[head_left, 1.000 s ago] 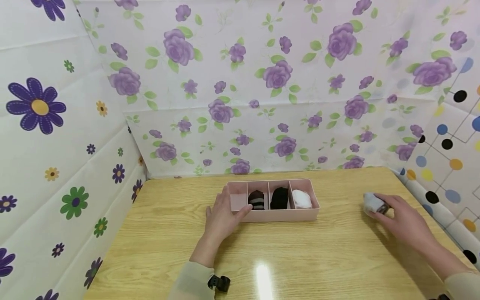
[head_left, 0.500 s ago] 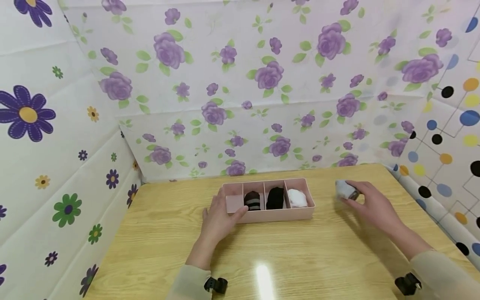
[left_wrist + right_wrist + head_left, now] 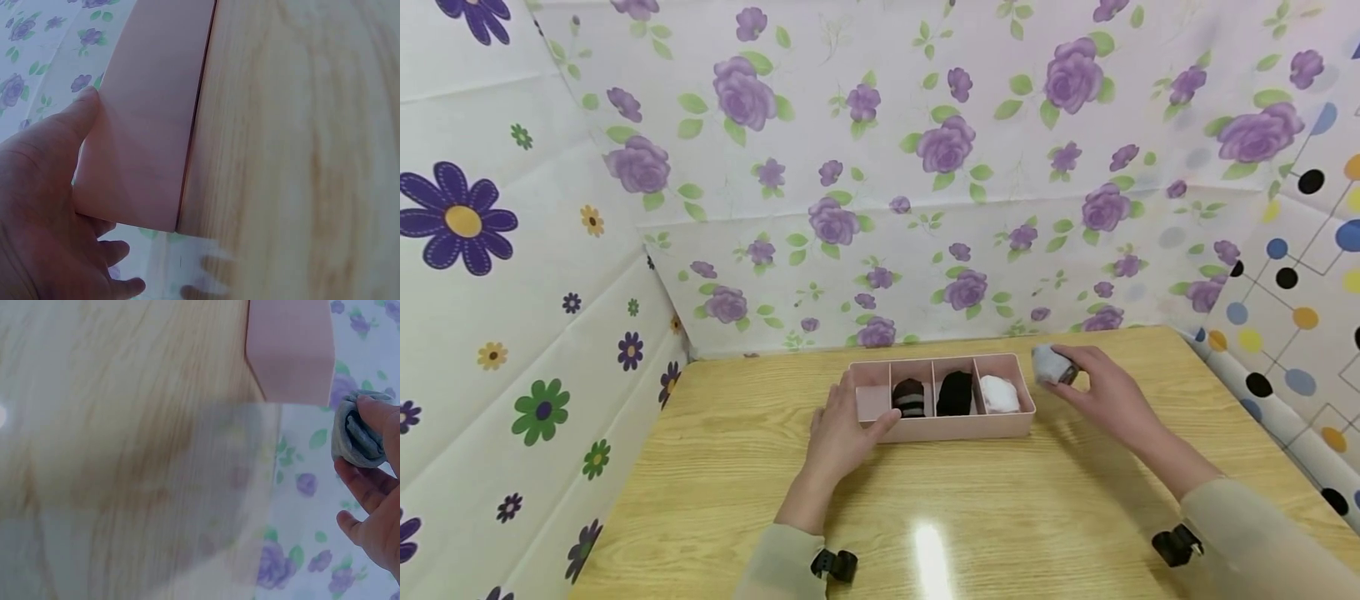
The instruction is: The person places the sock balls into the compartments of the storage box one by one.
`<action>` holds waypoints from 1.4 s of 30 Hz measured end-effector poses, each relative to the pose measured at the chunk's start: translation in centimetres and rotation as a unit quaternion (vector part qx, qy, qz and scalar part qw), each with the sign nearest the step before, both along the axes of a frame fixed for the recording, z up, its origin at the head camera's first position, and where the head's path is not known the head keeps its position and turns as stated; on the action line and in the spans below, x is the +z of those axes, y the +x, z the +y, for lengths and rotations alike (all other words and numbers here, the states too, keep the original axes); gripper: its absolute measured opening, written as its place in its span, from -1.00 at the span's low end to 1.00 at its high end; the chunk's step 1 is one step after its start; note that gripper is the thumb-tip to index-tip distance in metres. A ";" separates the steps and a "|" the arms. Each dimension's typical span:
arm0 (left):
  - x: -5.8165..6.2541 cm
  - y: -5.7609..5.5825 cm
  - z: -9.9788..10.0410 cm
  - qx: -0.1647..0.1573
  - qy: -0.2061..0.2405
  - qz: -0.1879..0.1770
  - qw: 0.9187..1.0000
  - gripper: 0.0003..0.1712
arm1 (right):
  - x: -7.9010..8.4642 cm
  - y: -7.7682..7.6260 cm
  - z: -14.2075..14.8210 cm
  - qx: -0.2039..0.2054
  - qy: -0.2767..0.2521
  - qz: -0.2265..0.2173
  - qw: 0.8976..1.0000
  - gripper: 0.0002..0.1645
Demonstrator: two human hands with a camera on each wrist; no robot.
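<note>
A pink divided box (image 3: 958, 429) sits on the table. Its leftmost compartment (image 3: 872, 402) is bare. The others hold a dark striped rolled sock (image 3: 909, 398), a black rolled sock (image 3: 956, 393) and a white rolled sock (image 3: 999, 394). My left hand (image 3: 841, 435) holds the box's left end, thumb on the front rim and fingers along the side; the left wrist view shows the thumb against the pink wall (image 3: 147, 119). Just beyond the box's right end, my right hand (image 3: 1105, 387) pinches a light grey rolled sock (image 3: 1051, 365) above the table. Its coiled end (image 3: 362, 439) faces the right wrist view.
The wooden table (image 3: 760, 467) carries the box near its back edge. A flowered sheet (image 3: 775, 275) hangs behind, a daisy-patterned one (image 3: 550, 333) on the left and a dotted one (image 3: 1292, 308) on the right. A black wrist camera (image 3: 1177, 545) sits at my right cuff.
My right hand has carried the grey rolled sock leftward from the right side of the table to near the box's right end. My left hand stays on the box.
</note>
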State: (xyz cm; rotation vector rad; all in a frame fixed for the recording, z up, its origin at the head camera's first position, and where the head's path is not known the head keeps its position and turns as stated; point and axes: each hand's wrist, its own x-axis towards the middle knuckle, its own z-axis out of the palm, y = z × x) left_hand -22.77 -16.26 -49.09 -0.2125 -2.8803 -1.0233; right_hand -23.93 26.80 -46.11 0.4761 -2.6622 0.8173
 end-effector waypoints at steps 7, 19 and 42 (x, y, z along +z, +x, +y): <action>0.0 0.0 -0.1 -0.008 0.009 0.002 1.000 0.40 | 0.8 -0.5 -1.9 0.011 -0.005 0.002 1.000 -0.25; 0.1 -0.2 -0.6 -0.024 0.007 -0.005 1.000 0.40 | 1.2 -1.4 -5.2 0.032 -0.021 -0.014 0.999 -0.26; -0.4 -0.6 -1.4 -0.041 0.015 -0.009 0.999 0.39 | 2.0 -2.5 -12.6 0.089 -0.044 -0.021 0.995 -0.26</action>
